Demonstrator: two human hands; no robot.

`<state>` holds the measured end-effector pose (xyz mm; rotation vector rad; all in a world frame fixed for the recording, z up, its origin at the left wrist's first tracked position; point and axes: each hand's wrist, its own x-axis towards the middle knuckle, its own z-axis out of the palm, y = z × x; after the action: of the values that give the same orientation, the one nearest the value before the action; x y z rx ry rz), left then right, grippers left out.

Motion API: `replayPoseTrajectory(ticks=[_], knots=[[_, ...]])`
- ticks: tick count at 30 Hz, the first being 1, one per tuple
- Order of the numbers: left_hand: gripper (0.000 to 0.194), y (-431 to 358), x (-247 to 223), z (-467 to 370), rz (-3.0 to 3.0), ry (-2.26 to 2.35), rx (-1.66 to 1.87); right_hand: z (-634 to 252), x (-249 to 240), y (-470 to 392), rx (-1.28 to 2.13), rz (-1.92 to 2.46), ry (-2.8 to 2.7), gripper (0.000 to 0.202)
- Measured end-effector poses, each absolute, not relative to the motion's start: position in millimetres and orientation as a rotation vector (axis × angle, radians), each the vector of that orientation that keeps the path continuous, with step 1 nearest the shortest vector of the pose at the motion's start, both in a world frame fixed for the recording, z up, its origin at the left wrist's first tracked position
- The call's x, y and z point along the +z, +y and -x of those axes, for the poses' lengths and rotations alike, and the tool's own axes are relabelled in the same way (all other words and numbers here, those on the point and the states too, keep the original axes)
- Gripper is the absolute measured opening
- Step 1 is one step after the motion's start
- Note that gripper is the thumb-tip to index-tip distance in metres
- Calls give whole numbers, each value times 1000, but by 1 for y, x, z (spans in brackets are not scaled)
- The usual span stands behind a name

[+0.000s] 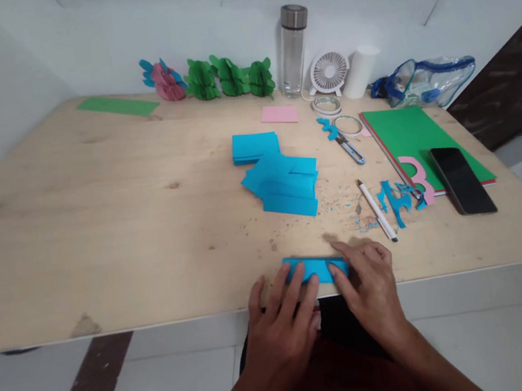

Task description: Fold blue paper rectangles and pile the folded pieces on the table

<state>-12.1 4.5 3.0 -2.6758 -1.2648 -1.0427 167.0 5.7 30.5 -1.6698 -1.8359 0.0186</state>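
Note:
A folded strip of blue paper (315, 269) lies near the table's front edge. My left hand (284, 326) rests with spread fingers on its left part, fingertips pressing it down. On the strip's right end is my right hand (369, 277), its thumb on the paper and the index finger stretched past the far edge. Beyond the hands, loose blue paper pieces (284, 184) overlap in a pile, touching a neater blue stack (255, 146). To the right lie a white pen (377, 210) and blue paper scraps (397, 202).
A black phone (463, 180) lies partly on green sheets (412, 135) at the right. A cutter (350, 149) and tape rolls (326, 105) lie farther back. Along the wall stand a bottle (293, 55), a small fan (329, 72) and green paper figures (231, 77).

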Motion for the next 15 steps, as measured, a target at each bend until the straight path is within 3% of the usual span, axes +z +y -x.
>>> replayPoseTrajectory(ticks=[7, 15], knots=[[41, 5, -3, 13, 2721, -1305, -911, -173, 35, 2, 166, 1625, -1862, 38], [44, 5, -5, 16, 2716, -1269, -965, -170, 34, 5, 98, 1652, -1886, 26]])
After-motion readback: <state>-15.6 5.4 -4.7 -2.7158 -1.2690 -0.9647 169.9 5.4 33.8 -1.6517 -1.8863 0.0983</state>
